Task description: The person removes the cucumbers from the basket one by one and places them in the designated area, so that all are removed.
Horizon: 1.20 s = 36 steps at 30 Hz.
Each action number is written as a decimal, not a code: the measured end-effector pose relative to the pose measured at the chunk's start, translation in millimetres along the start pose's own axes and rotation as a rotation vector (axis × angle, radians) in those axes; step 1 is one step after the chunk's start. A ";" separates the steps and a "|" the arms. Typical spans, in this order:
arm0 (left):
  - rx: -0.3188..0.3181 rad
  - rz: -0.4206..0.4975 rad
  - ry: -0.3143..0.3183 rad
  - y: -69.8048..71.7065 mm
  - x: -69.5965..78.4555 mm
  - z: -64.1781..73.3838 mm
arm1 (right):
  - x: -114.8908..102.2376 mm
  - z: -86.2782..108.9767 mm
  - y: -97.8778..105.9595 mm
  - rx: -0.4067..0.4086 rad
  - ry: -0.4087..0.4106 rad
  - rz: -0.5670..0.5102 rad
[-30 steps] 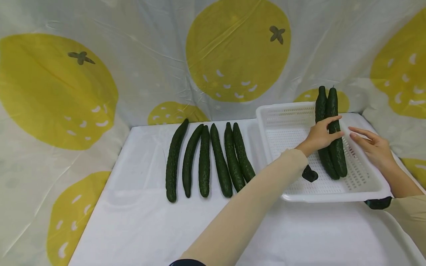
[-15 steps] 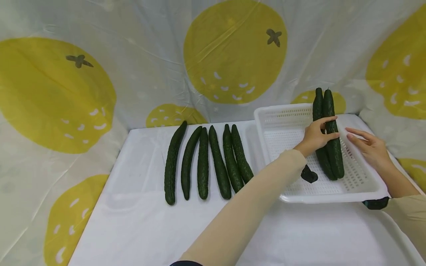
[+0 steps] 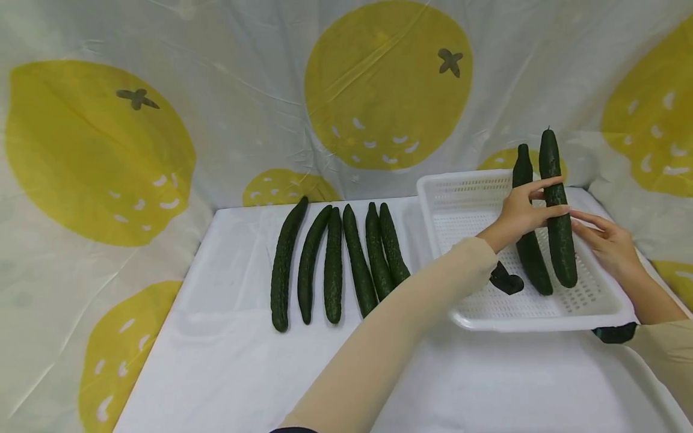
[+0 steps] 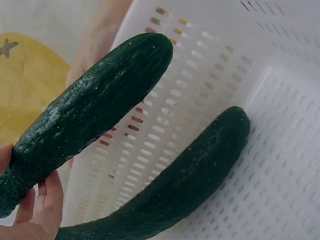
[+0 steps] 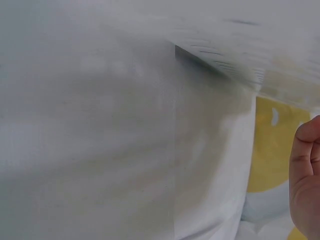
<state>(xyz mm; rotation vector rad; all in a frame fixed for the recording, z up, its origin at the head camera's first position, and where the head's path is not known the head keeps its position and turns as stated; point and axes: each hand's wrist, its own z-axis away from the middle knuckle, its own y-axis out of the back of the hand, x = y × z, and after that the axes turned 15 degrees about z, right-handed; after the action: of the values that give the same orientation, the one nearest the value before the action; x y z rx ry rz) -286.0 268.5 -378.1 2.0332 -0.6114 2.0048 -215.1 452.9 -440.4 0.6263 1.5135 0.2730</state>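
My left hand (image 3: 522, 210) pinches a dark green cucumber (image 3: 563, 252) between thumb and fingers. It slants over the right side of a white perforated basket (image 3: 479, 323). Beside it, a second cucumber (image 3: 533, 258) leans in the basket with its narrow end above the back rim; the left wrist view shows its thick end (image 4: 220, 145) near the basket floor. My right hand (image 3: 614, 243) is at the basket's right wall, fingers loosely extended, fingertips near the held cucumber. In the right wrist view only part of the right hand (image 5: 305, 185) shows, at the edge.
Several cucumbers (image 3: 332, 267) lie side by side on the white-covered table (image 3: 233, 373), left of the basket. My left sleeve (image 3: 390, 337) crosses in front of the rightmost ones. A lemon-print cloth (image 3: 260, 108) hangs behind. Small black devices sit at both wrists.
The held cucumber has moved right and slightly up with my left hand, parting from the cucumber beside it. The right hand stays at the basket's right side.
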 end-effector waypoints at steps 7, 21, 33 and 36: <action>-0.052 0.098 0.000 7.0 27.3 7.1 | 0.0 -1.7 1.8 -0.005 0.063 -0.083; -0.135 0.187 0.011 36.1 53.3 24.0 | -3.8 -0.7 -0.1 -0.037 -0.042 -0.036; -0.160 0.229 0.013 78.5 70.6 45.5 | -9.8 2.8 0.6 -0.080 -0.082 -0.060; -0.168 0.258 0.016 90.0 72.5 51.1 | -10.2 3.7 1.5 -0.080 -0.085 -0.062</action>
<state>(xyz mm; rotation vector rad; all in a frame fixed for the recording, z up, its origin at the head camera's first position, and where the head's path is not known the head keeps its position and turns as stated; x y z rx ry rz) -280.9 156.1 -320.3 1.9197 -1.0483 2.0227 -211.8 447.9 -431.3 0.5211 1.4309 0.2552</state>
